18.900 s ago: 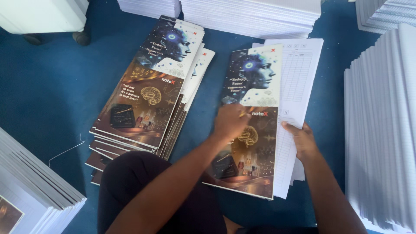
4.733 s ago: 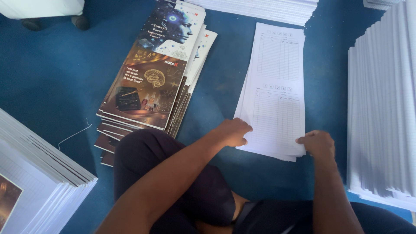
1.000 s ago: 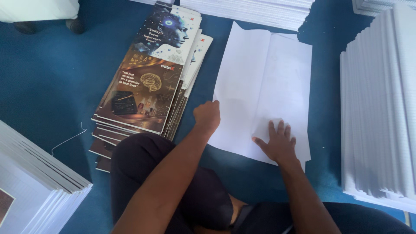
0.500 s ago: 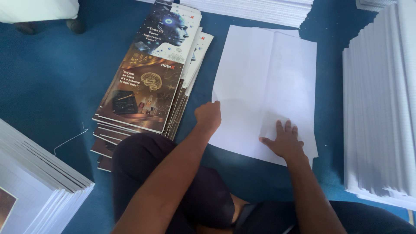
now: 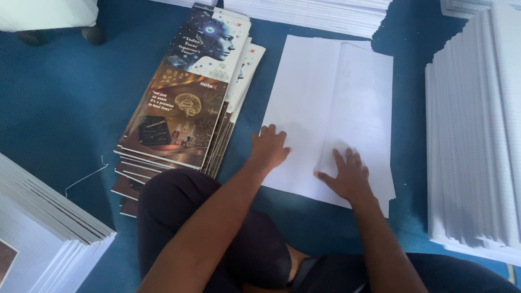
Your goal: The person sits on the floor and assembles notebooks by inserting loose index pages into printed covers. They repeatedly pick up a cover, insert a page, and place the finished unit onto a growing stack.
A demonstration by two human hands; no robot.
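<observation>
Hands are resting flat on a white booklet (image 5: 331,108) that is lying on the blue carpeted floor (image 5: 59,108) in front of the seated person. The left hand (image 5: 268,149) is pressing on the booklet's near left edge with its fingers loosely spread, gripping nothing. The right hand (image 5: 347,176) is lying palm down on the booklet's near right part, fingers splayed and pointing away from the person, its grip released too. The booklet is showing its blank white side, with a soft fold line running lengthwise up its middle, and a few sheet edges are peeking out along its far and right sides.

Just to the left of the booklet, a stack of printed covers (image 5: 184,103) is sitting on the floor, slightly fanned, its top sheet showing a dark picture with a blue head in profile and a golden brain. On the right, a tall pile of white ruled paper (image 5: 477,130) is standing near the booklet without touching it. Another white pile (image 5: 309,11) is lying along the far edge of the view, and a further stack of white sheets (image 5: 43,228) is filling the near left corner. The person's dark-clothed knee (image 5: 179,211) is bending toward the covers, touching the lowest ones.
</observation>
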